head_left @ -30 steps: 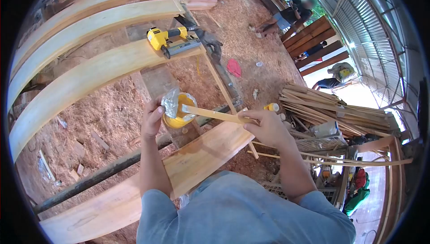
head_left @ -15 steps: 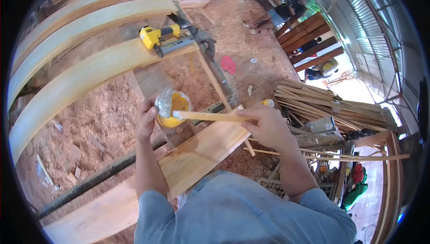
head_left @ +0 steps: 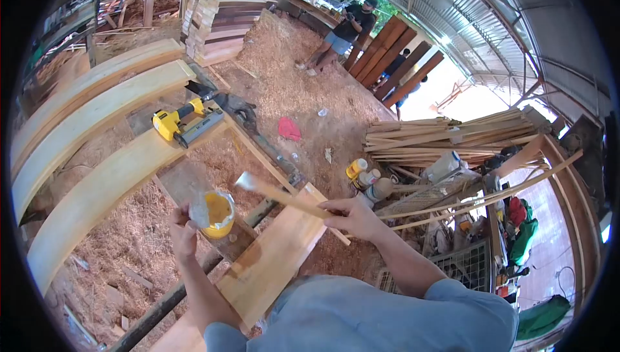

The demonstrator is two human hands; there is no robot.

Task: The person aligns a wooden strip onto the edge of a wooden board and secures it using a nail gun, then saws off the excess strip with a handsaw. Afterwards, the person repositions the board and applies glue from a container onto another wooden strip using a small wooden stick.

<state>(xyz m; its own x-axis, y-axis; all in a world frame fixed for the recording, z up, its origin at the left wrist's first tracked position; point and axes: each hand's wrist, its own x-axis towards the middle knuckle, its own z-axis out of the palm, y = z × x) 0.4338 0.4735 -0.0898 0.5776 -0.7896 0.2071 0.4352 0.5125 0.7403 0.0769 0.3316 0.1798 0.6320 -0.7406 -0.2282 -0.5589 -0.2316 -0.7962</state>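
My right hand [head_left: 355, 218] grips a flat wooden stick [head_left: 290, 201], its far tip coated in something white and held above and right of the tub. A yellow tub [head_left: 221, 228] with a whitish crusted rim and yellow inside sits at the left end of the board. My left hand [head_left: 185, 232] is closed on a cloudy plastic sheet [head_left: 199, 212] at the tub's left rim. Below both hands lies a pale wooden board [head_left: 271, 255]. A yellow nail gun [head_left: 177, 124] rests on a curved plank [head_left: 110, 184] farther off.
Bottles [head_left: 368, 179] stand right of the board, near a pile of wood strips [head_left: 445, 139]. A metal pipe [head_left: 161, 307] runs under the board. Sawdust covers the ground [head_left: 303, 93]. A person [head_left: 349, 29] stands at the back by upright planks [head_left: 387, 48].
The stick's white tip has come away from the tub's mouth, up and to the right. My left hand still holds the plastic at the rim. The camera has tilted upward.
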